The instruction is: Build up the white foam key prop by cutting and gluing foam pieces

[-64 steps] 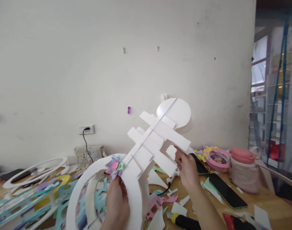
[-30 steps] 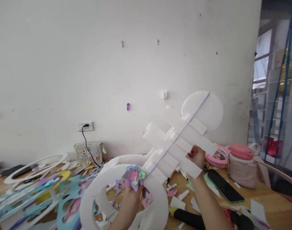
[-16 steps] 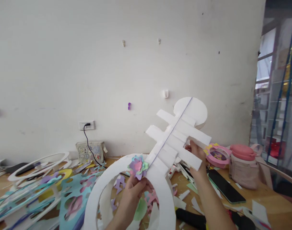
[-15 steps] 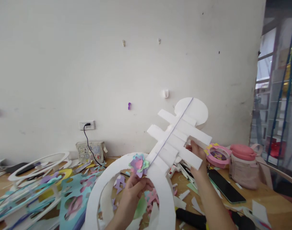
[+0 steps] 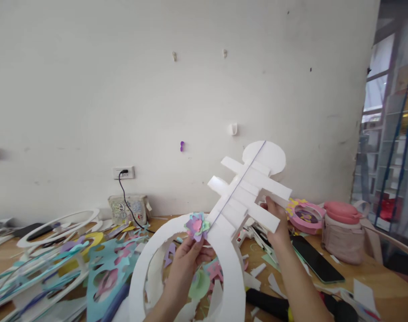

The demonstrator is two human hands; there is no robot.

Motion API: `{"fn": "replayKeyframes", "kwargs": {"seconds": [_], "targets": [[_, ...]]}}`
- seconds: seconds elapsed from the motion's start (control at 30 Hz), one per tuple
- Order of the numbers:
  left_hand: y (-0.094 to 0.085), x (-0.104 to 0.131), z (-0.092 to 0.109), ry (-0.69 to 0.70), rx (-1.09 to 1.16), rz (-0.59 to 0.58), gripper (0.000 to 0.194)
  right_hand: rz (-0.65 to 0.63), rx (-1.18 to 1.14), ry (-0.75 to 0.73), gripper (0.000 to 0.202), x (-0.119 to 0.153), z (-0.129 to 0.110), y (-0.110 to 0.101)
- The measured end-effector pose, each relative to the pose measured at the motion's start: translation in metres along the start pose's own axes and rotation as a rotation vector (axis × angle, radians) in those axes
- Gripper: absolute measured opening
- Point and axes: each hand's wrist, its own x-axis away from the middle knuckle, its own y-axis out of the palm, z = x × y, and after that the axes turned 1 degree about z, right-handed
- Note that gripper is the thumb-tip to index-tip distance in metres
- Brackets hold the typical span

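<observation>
A white foam-board cutout shaped like a guitar (image 5: pixel 237 197) tilts up to the right, with a ring-shaped body, crosswise tabs on its neck and a purple line down the middle. My right hand (image 5: pixel 275 219) grips the neck from behind, its fingers partly hidden by the board. Through the ring comes my left hand (image 5: pixel 190 255), closed on a layered pastel foam flower (image 5: pixel 197 225), which sits at the ring's top where the purple line ends. Whether the flower is fixed to the board I cannot tell.
Foam scraps and a blue cut-out sheet (image 5: pixel 108 273) cover the left of the table. On the right lie a phone (image 5: pixel 317 258), a pink bag (image 5: pixel 342 232), a pink ring (image 5: pixel 306 217) and a black-handled tool (image 5: pixel 267 304). A cable (image 5: pixel 125 197) hangs from the wall socket.
The guitar-shaped board's round head has dropped slightly and shifted a little left in view, while the flower and my left hand appear slightly farther right. Both hands keep their holds.
</observation>
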Motion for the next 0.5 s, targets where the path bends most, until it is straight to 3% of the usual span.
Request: {"fn": "replayKeyframes", "kwargs": {"seconds": [0.13, 0.27, 0.5], "targets": [[0.0012, 0.0018, 0.0022, -0.028, 0.086, 0.112, 0.011, 0.030, 0.008, -0.016, 0.044, -0.0041, 0.0044, -0.0022], [0.0045, 0.0015, 0.0062, -0.074, 0.092, 0.204, 0.024, 0.031, 0.009, -0.017, 0.047, -0.0061, 0.0072, -0.0030], [0.0032, 0.0000, 0.0063, -0.061, 0.148, 0.189, 0.027, 0.039, 0.032, -0.013, 0.050, -0.0042, 0.0027, -0.0021]]}}
